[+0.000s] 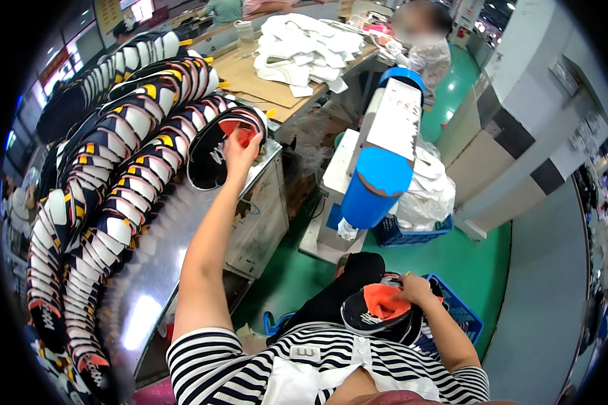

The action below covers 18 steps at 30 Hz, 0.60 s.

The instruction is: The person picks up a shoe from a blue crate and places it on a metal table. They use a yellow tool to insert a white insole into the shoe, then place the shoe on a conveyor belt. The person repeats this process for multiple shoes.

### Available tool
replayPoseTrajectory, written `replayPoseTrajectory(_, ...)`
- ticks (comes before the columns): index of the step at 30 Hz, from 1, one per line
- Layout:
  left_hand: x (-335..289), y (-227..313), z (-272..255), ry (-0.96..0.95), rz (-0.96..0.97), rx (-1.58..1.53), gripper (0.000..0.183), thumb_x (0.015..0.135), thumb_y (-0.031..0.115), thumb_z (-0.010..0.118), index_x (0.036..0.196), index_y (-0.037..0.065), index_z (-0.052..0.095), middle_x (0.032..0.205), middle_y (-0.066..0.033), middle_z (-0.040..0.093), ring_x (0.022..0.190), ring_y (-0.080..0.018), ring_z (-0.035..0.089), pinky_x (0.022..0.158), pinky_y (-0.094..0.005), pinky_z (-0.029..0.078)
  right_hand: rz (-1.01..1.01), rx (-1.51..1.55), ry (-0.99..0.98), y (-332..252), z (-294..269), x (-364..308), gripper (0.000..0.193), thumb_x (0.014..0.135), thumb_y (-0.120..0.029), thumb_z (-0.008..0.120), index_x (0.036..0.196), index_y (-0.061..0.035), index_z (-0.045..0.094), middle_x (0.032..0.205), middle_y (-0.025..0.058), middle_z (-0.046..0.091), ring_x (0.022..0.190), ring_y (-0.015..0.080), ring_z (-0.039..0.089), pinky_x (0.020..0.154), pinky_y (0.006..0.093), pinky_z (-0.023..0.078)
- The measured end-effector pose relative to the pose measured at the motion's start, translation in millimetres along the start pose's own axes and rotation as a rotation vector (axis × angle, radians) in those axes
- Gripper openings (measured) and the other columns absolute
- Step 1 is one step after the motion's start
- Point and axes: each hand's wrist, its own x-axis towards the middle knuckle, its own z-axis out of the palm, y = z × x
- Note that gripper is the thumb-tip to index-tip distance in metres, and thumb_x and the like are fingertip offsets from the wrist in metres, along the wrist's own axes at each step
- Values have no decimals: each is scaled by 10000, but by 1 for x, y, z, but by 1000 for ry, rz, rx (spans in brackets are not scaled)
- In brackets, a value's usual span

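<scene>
My left hand (240,152) is stretched out to the end of a stacked row on the metal table. Its fingers pinch the collar of a black shoe upper (208,156) with white laces and a red-orange lining. Low in front of me, over my lap, my right hand (416,290) grips the edge of another shoe upper (387,302). That one is black with white laces, and its bright orange lining faces up. My right thumb presses at the lining; the other fingers are partly hidden behind the rim.
Long curved rows of nested shoe uppers (125,182) cover much of the metal table (157,270). A blue and white machine (385,148) stands ahead. White pieces (304,50) are heaped on the far table. Blue baskets (463,307) sit on the green floor; a co-worker (425,57) is beyond.
</scene>
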Motion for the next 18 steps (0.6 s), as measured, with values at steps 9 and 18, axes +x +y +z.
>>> replayPoseTrajectory(9,-255,240,-64,-1631,-635,-1087,536,988,350,409,1393,14,308,1381,-177,391,1290,-269,383,980,-397,409,-42,909,958,3,-16,-24,511,673,-131,733,1065,46,456,1002,187,518,946,298,529,848,349,428)
replayPoseTrajectory(18,-305,159,10,-873,-1053,-929,381,896,398,580,1035,42,583,893,-17,604,798,-117,581,679,-236,462,-322,1775,629,-83,-22,-53,771,852,-267,649,1382,-15,148,1217,211,360,1008,259,559,802,343,485)
